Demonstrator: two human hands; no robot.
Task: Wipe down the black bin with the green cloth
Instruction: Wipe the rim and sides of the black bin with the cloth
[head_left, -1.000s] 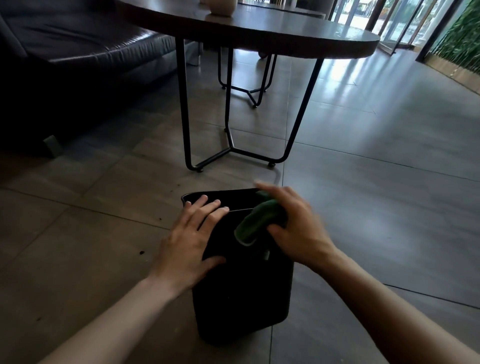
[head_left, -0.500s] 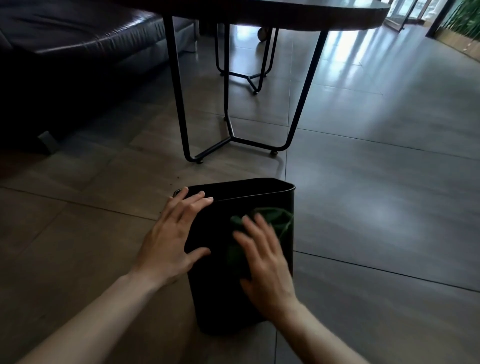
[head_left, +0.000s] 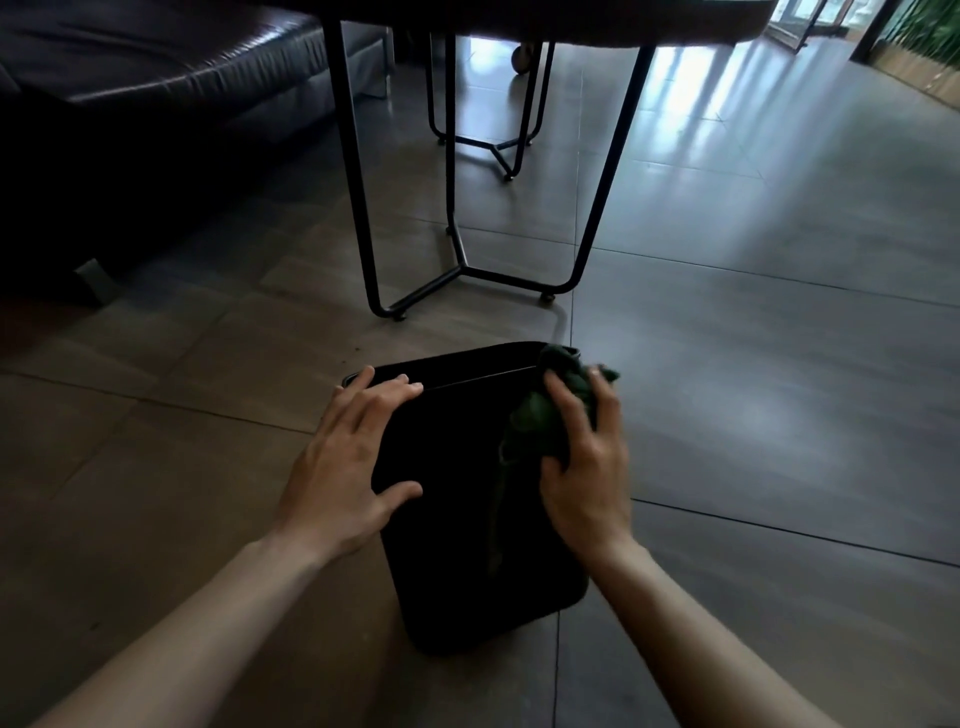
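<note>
Black bin (head_left: 457, 519) stands upright on floor, lower centre of frame. Left hand (head_left: 348, 462) flat, open, steadying near wall. Right hand (head_left: 587, 457) clutches green cloth (head_left: 550, 410) against bin's upper right corner.

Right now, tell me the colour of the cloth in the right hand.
Dark green crumpled cloth, seen in the head view.

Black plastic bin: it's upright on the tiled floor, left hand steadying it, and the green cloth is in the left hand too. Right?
Not quite. The green cloth is in the right hand, pressed against the black plastic bin near its rim. The head view shows the left hand bare, flat on the bin's other side.
</note>
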